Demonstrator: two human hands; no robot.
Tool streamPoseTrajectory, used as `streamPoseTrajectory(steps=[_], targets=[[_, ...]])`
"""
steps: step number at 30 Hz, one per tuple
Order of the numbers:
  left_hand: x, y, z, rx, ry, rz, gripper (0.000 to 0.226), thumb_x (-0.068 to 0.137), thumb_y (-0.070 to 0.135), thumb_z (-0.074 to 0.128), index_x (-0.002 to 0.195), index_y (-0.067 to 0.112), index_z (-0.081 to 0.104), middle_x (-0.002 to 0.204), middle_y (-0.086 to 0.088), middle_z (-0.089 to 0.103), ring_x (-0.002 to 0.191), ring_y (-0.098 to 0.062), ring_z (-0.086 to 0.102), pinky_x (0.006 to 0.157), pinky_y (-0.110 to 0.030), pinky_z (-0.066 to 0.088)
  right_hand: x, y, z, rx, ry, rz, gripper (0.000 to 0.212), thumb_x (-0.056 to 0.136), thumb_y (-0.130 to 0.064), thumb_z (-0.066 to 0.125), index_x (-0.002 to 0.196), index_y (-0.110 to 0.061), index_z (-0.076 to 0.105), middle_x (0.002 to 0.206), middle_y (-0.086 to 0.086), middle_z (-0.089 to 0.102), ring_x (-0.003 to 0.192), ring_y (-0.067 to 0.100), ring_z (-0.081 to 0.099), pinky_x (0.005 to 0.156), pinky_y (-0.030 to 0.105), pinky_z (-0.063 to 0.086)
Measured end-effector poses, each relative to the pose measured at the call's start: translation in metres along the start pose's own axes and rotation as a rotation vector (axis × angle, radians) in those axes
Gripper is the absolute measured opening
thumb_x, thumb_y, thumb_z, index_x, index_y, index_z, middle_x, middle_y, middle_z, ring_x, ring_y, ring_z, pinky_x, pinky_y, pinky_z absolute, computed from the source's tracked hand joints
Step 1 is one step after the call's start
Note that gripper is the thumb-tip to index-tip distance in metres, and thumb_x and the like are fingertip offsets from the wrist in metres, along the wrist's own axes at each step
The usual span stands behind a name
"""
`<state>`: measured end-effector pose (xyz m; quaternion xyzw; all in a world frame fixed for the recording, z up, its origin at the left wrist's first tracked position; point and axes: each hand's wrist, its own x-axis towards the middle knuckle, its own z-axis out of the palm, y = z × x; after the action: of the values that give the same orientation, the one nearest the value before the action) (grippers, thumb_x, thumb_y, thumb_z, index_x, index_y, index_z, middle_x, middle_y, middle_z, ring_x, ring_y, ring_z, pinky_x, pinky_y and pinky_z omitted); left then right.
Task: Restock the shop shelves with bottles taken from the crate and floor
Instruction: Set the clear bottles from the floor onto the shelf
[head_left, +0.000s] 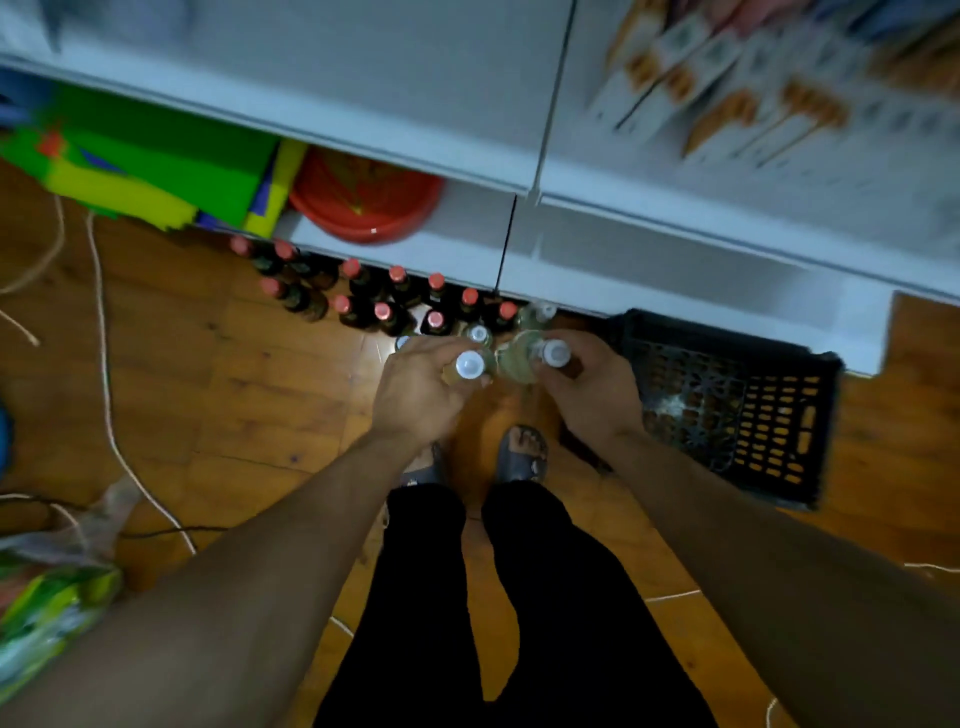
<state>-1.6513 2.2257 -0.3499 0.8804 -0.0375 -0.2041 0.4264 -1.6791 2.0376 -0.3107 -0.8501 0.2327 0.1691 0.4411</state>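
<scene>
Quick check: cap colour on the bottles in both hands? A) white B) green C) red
A: the left hand and right hand each grip a white-capped bottle; the red-capped bottles stand untouched.

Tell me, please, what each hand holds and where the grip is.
The left hand holds a white-capped bottle, grip just below its cap; the right hand holds another bottle likewise.

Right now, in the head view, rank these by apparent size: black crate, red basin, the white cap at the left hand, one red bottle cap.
1. crate
2. basin
3. white cap and red cap: the white one looks bigger, but it is nearer the camera, so unranked.
</scene>
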Motion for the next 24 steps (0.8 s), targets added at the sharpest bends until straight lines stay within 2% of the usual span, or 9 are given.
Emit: streamPoseTrajectory(steps=[3, 6, 10, 14, 17, 20, 21, 24], targets=[[-0.008, 0.053, -0.049, -0.101, -0.020, 0.075, 0.038, 0.074, 0.033, 0.073, 0.109, 0.016, 0.074, 0.118, -0.002, 0.069, 0.115, -0.013, 0.057, 0.099, -0.029, 0.045, -0.033, -0.058, -0.039, 0.033, 0.061, -0.108, 0.012, 0.085, -0.023, 0.067, 0.096, -0.018, 0.069, 0.101, 0.004, 0.067, 0.093, 0.018, 0.059, 0.092, 0.038, 0.049], [-0.016, 0.113, -0.096, -0.190, -0.020, 0.049, 0.041, 0.077, 0.022, 0.079, 0.116, 0.018, 0.070, 0.126, 0.001, 0.064, 0.117, -0.005, 0.054, 0.102, -0.022, 0.041, -0.057, -0.101, -0.073, 0.002, 0.156, -0.213, 0.016, 0.086, -0.021, 0.069, 0.100, -0.016, 0.071, 0.100, 0.003, 0.068, 0.089, 0.013, 0.056, 0.087, 0.032, 0.048], [-0.020, 0.180, -0.157, -0.267, 0.002, 0.154, 0.035, 0.073, 0.025, 0.083, 0.106, 0.017, 0.074, 0.105, 0.004, 0.073, 0.101, -0.010, 0.067, 0.092, -0.027, 0.050, -0.079, -0.159, -0.118, 0.032, 0.278, -0.315, 0.017, 0.082, -0.021, 0.073, 0.098, -0.016, 0.072, 0.089, -0.006, 0.063, 0.079, 0.012, 0.057, 0.076, 0.028, 0.048], [-0.029, 0.244, -0.214, -0.341, 0.021, 0.262, 0.031, 0.076, 0.017, 0.080, 0.105, 0.011, 0.073, 0.104, 0.000, 0.072, 0.097, -0.009, 0.065, 0.092, -0.026, 0.049, -0.105, -0.215, -0.165, 0.013, 0.397, -0.446, 0.010, 0.080, -0.023, 0.074, 0.088, -0.018, 0.071, 0.072, -0.013, 0.060, 0.064, 0.002, 0.054, 0.064, 0.023, 0.041], [-0.032, 0.288, -0.251, -0.339, 0.005, 0.375, 0.022, 0.077, 0.012, 0.078, 0.098, 0.012, 0.074, 0.094, 0.001, 0.074, 0.087, -0.009, 0.066, 0.088, -0.029, 0.052, -0.123, -0.254, -0.196, -0.023, 0.482, -0.559, 0.012, 0.080, -0.025, 0.072, 0.080, -0.014, 0.069, 0.073, 0.000, 0.064, 0.068, 0.016, 0.058, 0.064, 0.033, 0.046], [-0.031, 0.330, -0.283, -0.320, 0.005, 0.508, 0.011, 0.078, 0.008, 0.076, 0.087, 0.013, 0.074, 0.076, 0.009, 0.074, 0.073, -0.004, 0.067, 0.075, -0.024, 0.056, -0.138, -0.291, -0.227, -0.054, 0.554, -0.617, 0.020, 0.080, -0.028, 0.069, 0.071, -0.011, 0.064, 0.066, 0.004, 0.062, 0.065, 0.024, 0.060, 0.061, 0.039, 0.049], [-0.029, 0.343, -0.292, -0.315, 0.026, 0.536, 0.009, 0.078, 0.010, 0.077, 0.087, 0.012, 0.074, 0.076, 0.007, 0.074, 0.073, -0.005, 0.067, 0.074, -0.025, 0.055, -0.141, -0.301, -0.237, -0.050, 0.585, -0.626, 0.021, 0.079, -0.028, 0.069, 0.071, -0.009, 0.064, 0.065, 0.005, 0.062, 0.064, 0.024, 0.060, 0.060, 0.039, 0.049], [-0.025, 0.381, -0.316, -0.340, 0.057, 0.595, 0.008, 0.076, 0.016, 0.079, 0.083, 0.018, 0.074, 0.085, -0.002, 0.073, 0.082, -0.013, 0.066, 0.085, -0.036, 0.054, -0.144, -0.330, -0.268, -0.025, 0.665, -0.634, 0.021, 0.078, -0.028, 0.069, 0.067, -0.012, 0.061, 0.060, 0.000, 0.058, 0.061, 0.018, 0.054, 0.061, 0.038, 0.048]])
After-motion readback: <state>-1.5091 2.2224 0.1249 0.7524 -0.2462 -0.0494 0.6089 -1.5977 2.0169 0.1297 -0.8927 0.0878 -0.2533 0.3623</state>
